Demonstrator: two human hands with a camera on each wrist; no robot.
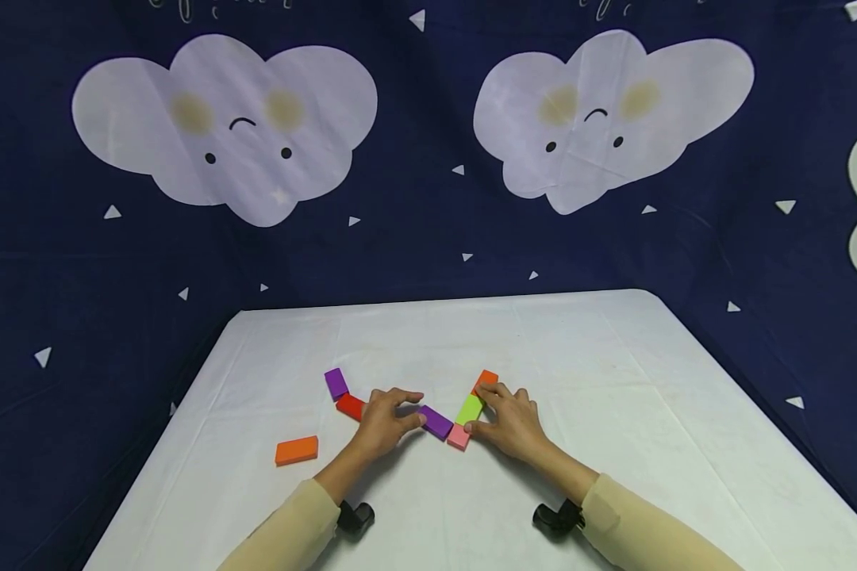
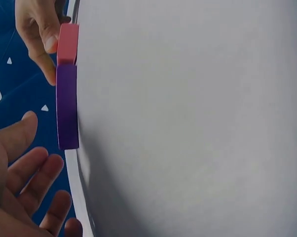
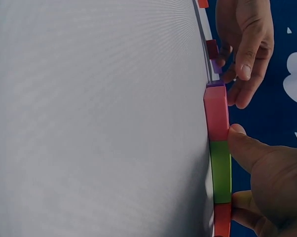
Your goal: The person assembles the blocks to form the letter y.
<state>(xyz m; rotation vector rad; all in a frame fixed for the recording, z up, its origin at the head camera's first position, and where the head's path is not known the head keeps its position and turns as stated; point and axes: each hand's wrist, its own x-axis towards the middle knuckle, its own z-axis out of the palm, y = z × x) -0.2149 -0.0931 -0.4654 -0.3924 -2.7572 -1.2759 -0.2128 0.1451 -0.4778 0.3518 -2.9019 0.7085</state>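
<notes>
My left hand (image 1: 383,422) has its fingers spread beside the left end of a purple block (image 1: 436,423). In the left wrist view a gap shows between those fingers and the purple block. My right hand (image 1: 512,422) rests along the right side of a slanted row made of a pink block (image 1: 459,438), a lime green block (image 1: 470,409) and an orange block (image 1: 487,379). Its thumb touches near where the pink and green blocks meet; its other fingers touch the orange one. The purple block's right end meets the pink block.
Another purple block (image 1: 336,384) and a red block (image 1: 350,407) lie end to end left of my left hand, which partly hides the red one. A separate orange block (image 1: 296,450) lies nearer on the white table (image 1: 578,349). A dark blue cloud-print cloth (image 1: 428,230) hangs behind.
</notes>
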